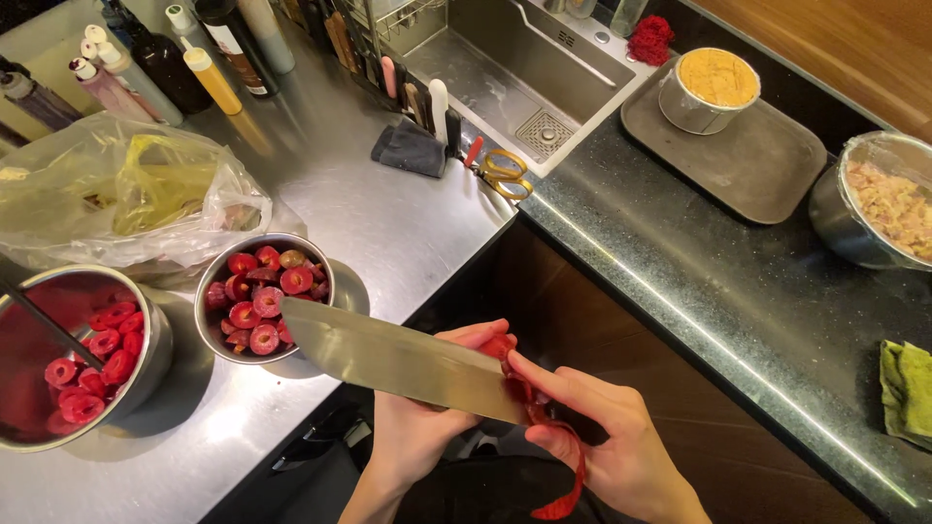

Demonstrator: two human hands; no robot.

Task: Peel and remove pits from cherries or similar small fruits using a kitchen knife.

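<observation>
I hold a small red fruit between my two hands, out past the counter's front edge above the dark floor; my right hand pinches it and a thin curl of red peel hangs down from it. My left hand is clenched around the handle of a broad steel cleaver, its flat blade slanting up to the left, its edge at the fruit. Just beyond the blade tip a round steel bowl holds peeled, cut red fruit; a larger steel bowl left of it holds more, stained red inside. Both stand on the brushed steel counter, with a crumpled clear plastic bag behind them. To the right runs a dark speckled stone counter.
</observation>
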